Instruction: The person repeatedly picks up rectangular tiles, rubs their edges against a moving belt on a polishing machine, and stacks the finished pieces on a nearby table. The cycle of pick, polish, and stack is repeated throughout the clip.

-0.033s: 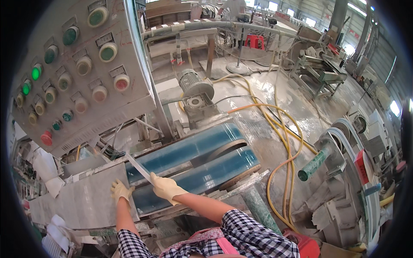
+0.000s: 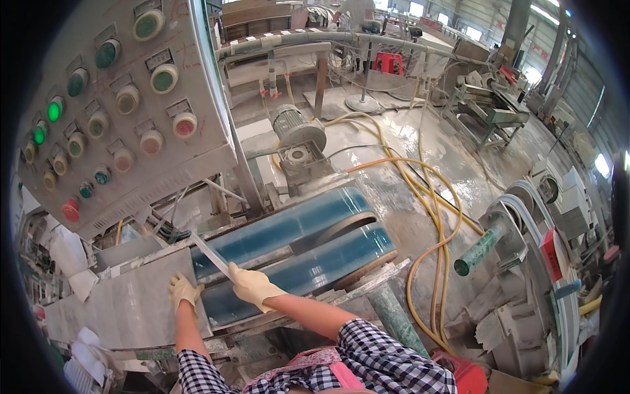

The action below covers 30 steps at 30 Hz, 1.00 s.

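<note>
Blue belts point(image 2: 289, 226) beneath right fingers point(image 2: 241, 282), a strip point(image 2: 211, 255) is being clenched; spread, empty left fingers point(image 2: 176, 282) could be pinched by belt motion.

That thin pale strip point(image 2: 210, 255) juts forward-left from the right hand point(image 2: 254, 287). Left of the grip, a grey plate point(image 2: 125, 302) lies flat.

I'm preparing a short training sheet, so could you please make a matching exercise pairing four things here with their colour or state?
Things:
1. Left grip
2. Belts
3. Right grip
4. Stool

Colour or state:
A. Holding a pale strip
B. Red
C. Resting on the grey sheet
D. Blue

Pairs: 1-C, 2-D, 3-A, 4-B
</note>
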### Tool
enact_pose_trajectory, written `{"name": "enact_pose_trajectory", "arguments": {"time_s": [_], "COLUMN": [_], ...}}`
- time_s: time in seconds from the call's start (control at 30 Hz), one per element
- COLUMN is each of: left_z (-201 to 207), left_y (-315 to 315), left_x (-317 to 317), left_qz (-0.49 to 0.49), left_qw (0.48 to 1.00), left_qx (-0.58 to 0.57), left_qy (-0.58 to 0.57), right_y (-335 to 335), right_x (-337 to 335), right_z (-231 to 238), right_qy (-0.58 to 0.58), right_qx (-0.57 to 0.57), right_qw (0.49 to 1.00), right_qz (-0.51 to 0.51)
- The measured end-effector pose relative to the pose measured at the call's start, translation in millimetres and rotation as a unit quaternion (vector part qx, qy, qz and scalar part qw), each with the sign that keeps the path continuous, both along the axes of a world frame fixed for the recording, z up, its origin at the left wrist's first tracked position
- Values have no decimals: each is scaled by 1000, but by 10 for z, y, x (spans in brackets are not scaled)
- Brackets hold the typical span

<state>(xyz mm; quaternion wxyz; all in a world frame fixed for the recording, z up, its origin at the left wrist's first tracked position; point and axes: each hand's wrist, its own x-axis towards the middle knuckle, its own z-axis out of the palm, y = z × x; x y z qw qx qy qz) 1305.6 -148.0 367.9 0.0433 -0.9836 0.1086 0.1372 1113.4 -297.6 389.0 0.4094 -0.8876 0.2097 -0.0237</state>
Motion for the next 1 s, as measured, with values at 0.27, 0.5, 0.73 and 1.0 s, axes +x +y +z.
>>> {"name": "enact_pose_trajectory", "arguments": {"time_s": [0.27,0.5,0.73,1.0], "left_z": [-232,121,88,-140], "left_y": [34,378,-302,232], "left_x": [210,267,-532,65], "left_qz": [-65,19,64,-73], "left_qw": [996,847,717,890], "left_qx": [-46,-524,-650,-451], "left_qy": [-29,90,242,14], "right_y": [-45,-65,-81,-69], "right_x": [-11,-18,-82,-32], "right_z": [-1,-79,-38,58], "right_qy": [-1,-62,-122,-31], "right_qx": [-3,-39,-67,-67], "right_qw": [1000,997,990,997], "right_qz": [3,1,-9,8]}}
